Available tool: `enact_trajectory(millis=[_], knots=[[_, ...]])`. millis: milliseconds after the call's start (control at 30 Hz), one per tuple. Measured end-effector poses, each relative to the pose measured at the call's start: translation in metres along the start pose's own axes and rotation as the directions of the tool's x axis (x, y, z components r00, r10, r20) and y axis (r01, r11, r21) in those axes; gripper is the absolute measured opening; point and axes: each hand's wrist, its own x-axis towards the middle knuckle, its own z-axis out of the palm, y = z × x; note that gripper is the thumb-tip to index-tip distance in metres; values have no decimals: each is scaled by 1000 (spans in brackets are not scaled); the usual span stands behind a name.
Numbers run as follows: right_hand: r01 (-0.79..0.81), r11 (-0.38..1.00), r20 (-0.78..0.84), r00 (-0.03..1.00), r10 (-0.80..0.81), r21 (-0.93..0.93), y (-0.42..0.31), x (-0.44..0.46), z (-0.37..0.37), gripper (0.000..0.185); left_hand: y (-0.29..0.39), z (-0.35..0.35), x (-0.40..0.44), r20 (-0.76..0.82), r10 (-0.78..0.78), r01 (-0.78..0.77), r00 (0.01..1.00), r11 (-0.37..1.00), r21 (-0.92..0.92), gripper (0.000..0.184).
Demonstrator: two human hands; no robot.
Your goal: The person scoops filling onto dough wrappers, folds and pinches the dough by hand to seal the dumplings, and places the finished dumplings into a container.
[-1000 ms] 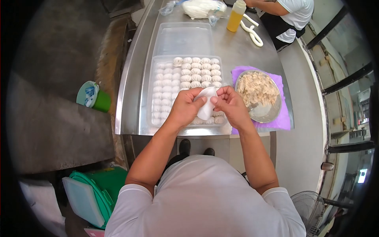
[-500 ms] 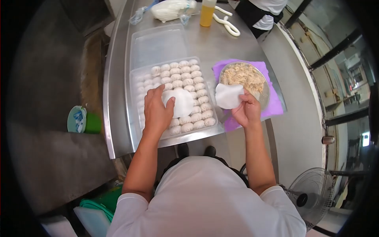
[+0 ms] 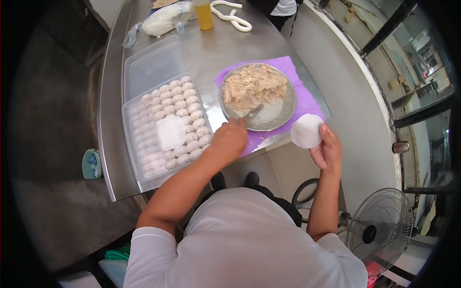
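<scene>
My left hand [image 3: 230, 140] is closed at the near rim of a round metal bowl [image 3: 293, 103], around the handle of a flat metal utensil [image 3: 253, 112]. The utensil's tip is in the bowl, by a mound of pale minced filling [image 3: 254, 86]. Off to the right, my right hand [image 3: 328, 149] pinches one thin round dough wrapper [image 3: 307, 131] by its edge, away from the table. More white wrappers [image 3: 171, 133] lie on rows of pleated dumplings [image 3: 180, 104] in a clear plastic tray [image 3: 128, 127].
The bowl stands on a purple cloth [image 3: 302, 79] on a steel table [image 3: 206, 50]. Behind the tray lies a clear lid [image 3: 153, 65]. Farther back are a bottle of yellow liquid [image 3: 203, 15], a dough rope [image 3: 235, 19] and a bagged white mass [image 3: 165, 20]. A fan [image 3: 379, 225] stands right.
My left hand has left the wrappers on the tray and moved right to the utensil at the bowl. My right hand has carried its wrapper rightward, off the bowl. The view has shifted.
</scene>
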Motion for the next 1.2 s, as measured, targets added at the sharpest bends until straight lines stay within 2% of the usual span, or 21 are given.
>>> enact_trajectory(millis=[33, 100, 133, 200, 233, 300, 333, 400, 533, 600, 733, 800, 833, 900, 933, 1000, 1133, 1200], knots=[[-4, 1000, -4, 1000, 4, 6, -2, -3, -15, 35, 2, -12, 1, 8, -2, 2, 1000, 1000, 3, 47], [-59, 965, 32, 998, 53, 255, -2, -6, -41, 39, 6, -41, 4, 80, -12, 13, 997, 1000, -20, 49], [-67, 963, 36, 998, 60, 261, 0, -7, -51, 39, 9, -47, 9, 84, -20, 22, 996, 1000, -15, 49], [-62, 943, 83, 996, 37, 326, 8, -4, -71, 42, 14, -55, 17, -155, 47, -60, 987, 995, -84, 52], [-72, 941, 89, 995, 45, 332, 11, 0, -80, 42, 20, -55, 25, -152, 37, -49, 988, 996, -80, 52], [-103, 909, 146, 988, 47, 405, 14, 6, -95, 44, 37, -52, 40, -168, -102, 96, 981, 994, -43, 53], [-110, 907, 148, 988, 53, 408, 12, 7, -96, 44, 40, -40, 41, -165, -108, 103, 980, 994, -41, 53], [-135, 825, 117, 990, 84, 548, 8, 16, -94, 46, 43, -19, 42, 25, -81, 79, 996, 994, 76, 54], [-152, 832, 172, 983, 70, 533, -3, 20, -103, 48, 44, -27, 35, -5, -109, 109, 994, 994, -19, 55], [-169, 874, 113, 985, 132, 455, -5, 22, -104, 49, 41, -30, 40, -213, -125, 111, 969, 991, -78, 56], [-212, 873, 130, 976, 172, 438, -2, 31, -104, 50, 50, -21, 43, -122, -149, 150, 981, 989, -5, 54], [-223, 888, 183, 970, 161, 403, -3, 32, -102, 50, 57, -24, 37, 13, -147, 147, 989, 989, -1, 55], [-224, 886, 182, 970, 161, 406, -4, 34, -100, 50, 58, -27, 41, 15, -148, 148, 989, 989, 1, 55], [-237, 889, 121, 971, 206, 391, -4, 35, -96, 49, 57, -31, 47, -184, -177, 162, 967, 982, -92, 55], [-244, 889, 125, 969, 212, 387, -4, 36, -96, 49, 57, -27, 48, -185, -184, 169, 965, 981, -96, 55], [-249, 889, 151, 967, 206, 385, -3, 41, -95, 48, 57, -21, 51, -27, -105, 105, 994, 994, 27, 56], [-256, 901, 89, 967, 240, 349, -2, 43, -90, 47, 54, -27, 36, -55, -119, 116, 991, 991, -62, 52], [-274, 917, 58, 961, 269, 292, -1, 45, -86, 46, 49, -29, 34, -128, -240, 230, 962, 969, -91, 48]])
